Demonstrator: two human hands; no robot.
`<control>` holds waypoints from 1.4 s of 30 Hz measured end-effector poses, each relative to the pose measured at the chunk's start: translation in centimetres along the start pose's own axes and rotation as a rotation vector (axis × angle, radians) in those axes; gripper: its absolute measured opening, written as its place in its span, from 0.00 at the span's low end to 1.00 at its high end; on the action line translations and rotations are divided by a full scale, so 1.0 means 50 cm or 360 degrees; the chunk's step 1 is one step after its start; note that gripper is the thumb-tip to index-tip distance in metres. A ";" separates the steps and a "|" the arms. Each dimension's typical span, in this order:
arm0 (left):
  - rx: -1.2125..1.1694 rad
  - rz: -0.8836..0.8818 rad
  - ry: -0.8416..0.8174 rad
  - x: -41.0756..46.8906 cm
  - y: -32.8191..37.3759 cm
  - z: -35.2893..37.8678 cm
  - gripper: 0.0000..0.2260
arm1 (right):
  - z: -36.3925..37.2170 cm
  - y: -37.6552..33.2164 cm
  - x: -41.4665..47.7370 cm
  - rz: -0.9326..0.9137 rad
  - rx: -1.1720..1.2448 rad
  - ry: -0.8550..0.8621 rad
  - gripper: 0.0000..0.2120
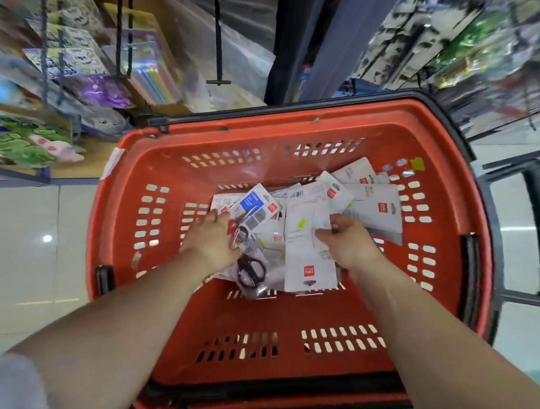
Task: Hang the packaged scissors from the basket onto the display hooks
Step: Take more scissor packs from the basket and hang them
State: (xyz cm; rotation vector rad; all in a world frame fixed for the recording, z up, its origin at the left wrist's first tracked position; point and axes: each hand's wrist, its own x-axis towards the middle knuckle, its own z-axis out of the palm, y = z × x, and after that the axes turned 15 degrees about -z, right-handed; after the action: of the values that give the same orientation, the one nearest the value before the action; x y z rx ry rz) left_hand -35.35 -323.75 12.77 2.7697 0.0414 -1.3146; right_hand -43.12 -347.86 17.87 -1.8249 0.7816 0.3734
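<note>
A red plastic basket stands below me with a heap of packaged scissors in its middle. My left hand reaches into the heap and its fingers lie on a pack with a blue label; whether they curl around it is hidden. A pack with black-handled scissors lies just below that hand. My right hand pinches a white pack lying back side up by its right edge. Black display hooks hang down at the top left.
Shelves with coloured packaged goods fill the left side. A dark shelf post rises behind the basket. A black frame stands to the right of it. Pale tiled floor lies on the left.
</note>
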 end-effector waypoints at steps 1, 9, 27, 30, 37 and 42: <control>0.0037 -0.0033 -0.0030 0.021 0.010 0.010 0.46 | -0.012 0.000 -0.008 -0.0012 0.0022 -0.0008 0.15; 0.0082 -0.0054 -0.0068 0.116 0.025 0.073 0.42 | -0.040 0.014 -0.038 0.0040 0.0392 -0.0002 0.07; -0.0032 -0.0041 -0.0059 0.116 0.006 0.050 0.21 | -0.027 -0.020 -0.069 -0.0372 0.0361 0.0407 0.10; -0.0402 -0.0076 -0.0093 0.078 0.006 0.019 0.17 | -0.017 -0.031 -0.083 -0.0375 0.0269 0.0481 0.15; -0.1600 0.0008 -0.0543 -0.099 -0.004 -0.060 0.15 | 0.029 -0.076 -0.143 -0.0186 0.0399 0.0380 0.15; -0.2027 0.0056 -0.1018 -0.216 -0.014 -0.131 0.11 | 0.054 -0.100 -0.176 -0.0123 0.0429 0.0268 0.23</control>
State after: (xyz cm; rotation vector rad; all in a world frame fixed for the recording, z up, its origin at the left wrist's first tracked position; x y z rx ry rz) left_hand -37.17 -322.45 25.20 1.2582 0.5522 -1.3647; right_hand -45.97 -341.34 25.55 -1.6398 0.8316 0.0597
